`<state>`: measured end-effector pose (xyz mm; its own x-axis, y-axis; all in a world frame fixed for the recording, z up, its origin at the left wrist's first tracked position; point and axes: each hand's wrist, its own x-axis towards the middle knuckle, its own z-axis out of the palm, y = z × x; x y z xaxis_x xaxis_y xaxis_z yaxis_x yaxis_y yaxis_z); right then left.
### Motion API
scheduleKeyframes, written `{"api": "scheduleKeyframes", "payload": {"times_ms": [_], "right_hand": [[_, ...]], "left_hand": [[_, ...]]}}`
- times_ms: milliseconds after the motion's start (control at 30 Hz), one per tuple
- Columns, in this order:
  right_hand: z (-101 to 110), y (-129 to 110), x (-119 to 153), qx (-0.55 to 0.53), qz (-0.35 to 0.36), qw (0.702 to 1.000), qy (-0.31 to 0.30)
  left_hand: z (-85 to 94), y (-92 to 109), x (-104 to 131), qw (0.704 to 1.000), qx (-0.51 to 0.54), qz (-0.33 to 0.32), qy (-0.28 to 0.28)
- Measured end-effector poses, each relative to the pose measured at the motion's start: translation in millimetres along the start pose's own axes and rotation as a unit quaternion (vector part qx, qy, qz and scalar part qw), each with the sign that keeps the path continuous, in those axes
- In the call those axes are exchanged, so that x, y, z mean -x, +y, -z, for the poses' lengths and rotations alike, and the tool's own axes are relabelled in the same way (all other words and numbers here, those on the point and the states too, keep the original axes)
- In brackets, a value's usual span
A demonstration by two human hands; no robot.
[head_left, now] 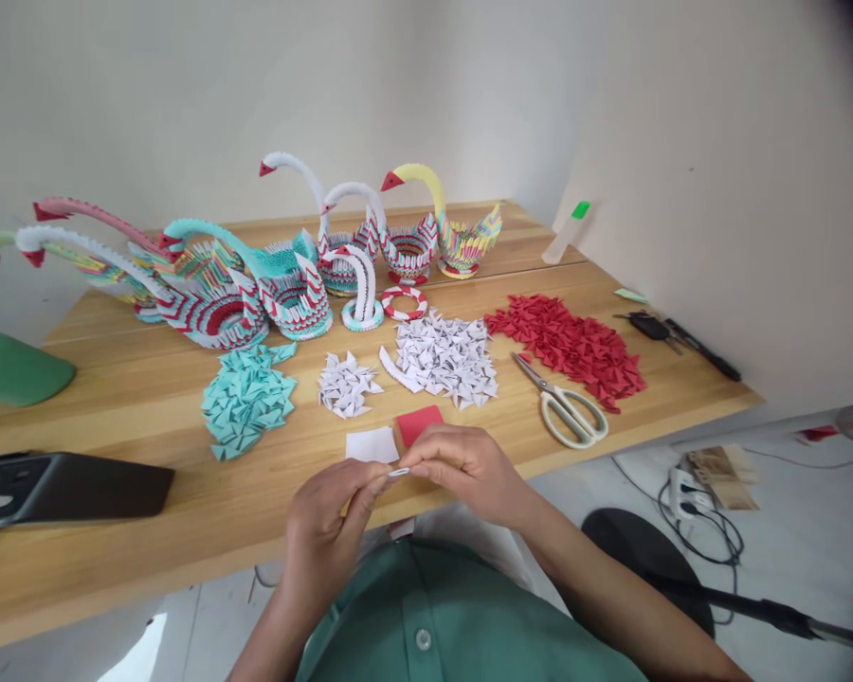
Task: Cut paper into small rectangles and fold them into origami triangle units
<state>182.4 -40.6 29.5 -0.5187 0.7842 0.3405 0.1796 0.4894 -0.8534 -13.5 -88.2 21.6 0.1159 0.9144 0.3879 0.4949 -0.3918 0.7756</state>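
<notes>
I am pinching one small white paper slip (399, 471) between both hands (398, 493) at the bench's (149, 530) 6 o'clock edge, folding barely begun; white square (372, 444) and red square (419, 424) are waiting at 12 o'clock.

A home craft corner is suggested: a wooden table (185, 530) set against plain white walls, modular origami swans (284, 275) lined up far, folded paper triangles (572, 346) piled centrally, scissors (565, 403) laid near right.
</notes>
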Motion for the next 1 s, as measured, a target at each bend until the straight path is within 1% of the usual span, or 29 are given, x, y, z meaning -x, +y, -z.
{"api": "scheduleKeyframes", "payload": {"times_ms": [67,133,233,300,400,500,567,633,700,767,833,900,1000], "right_hand": [[2,-1,0,0.023,0.000,1.000,-0.017],[5,-2,-2,0.069,0.014,0.997,-0.038],[11,-3,-4,0.149,0.069,0.984,-0.071],[15,-4,-6,0.196,0.097,0.971,-0.099],[19,-9,-10,0.279,0.109,0.943,-0.147],[19,-16,-13,0.375,0.123,0.900,-0.185],[19,-20,-16,0.418,0.138,0.876,-0.198],[21,-21,-19,0.427,0.151,0.868,-0.205],[24,-19,-20,0.404,0.153,0.879,-0.205],[29,-14,-20,0.365,0.137,0.901,-0.191],[30,-8,-18,0.312,0.110,0.930,-0.159],[27,-1,-14,0.245,0.082,0.958,-0.121],[15,5,-9,0.149,0.045,0.986,-0.067]], "left_hand": [[0.8,-3,-1,0.999,-0.027,-0.035,-0.011],[1.0,-5,-2,0.996,-0.052,-0.075,-0.018],[1.0,-7,-4,0.990,-0.069,-0.125,-0.023],[1.2,-7,-6,0.987,-0.078,-0.137,-0.031],[2.0,-8,-8,0.981,-0.109,-0.155,-0.045],[2.4,-9,-9,0.973,-0.142,-0.172,-0.058],[2.2,-9,-9,0.974,-0.145,-0.163,-0.061],[2.1,-8,-9,0.979,-0.135,-0.141,-0.058],[2.7,-7,-8,0.985,-0.119,-0.111,-0.055],[4.3,-6,-7,0.993,-0.089,-0.063,-0.044],[6.0,-6,-6,0.999,-0.040,0.000,-0.020],[6.2,-7,-5,0.998,0.022,0.056,-0.004],[2.7,-9,-4,0.989,0.098,0.108,-0.002]]}}
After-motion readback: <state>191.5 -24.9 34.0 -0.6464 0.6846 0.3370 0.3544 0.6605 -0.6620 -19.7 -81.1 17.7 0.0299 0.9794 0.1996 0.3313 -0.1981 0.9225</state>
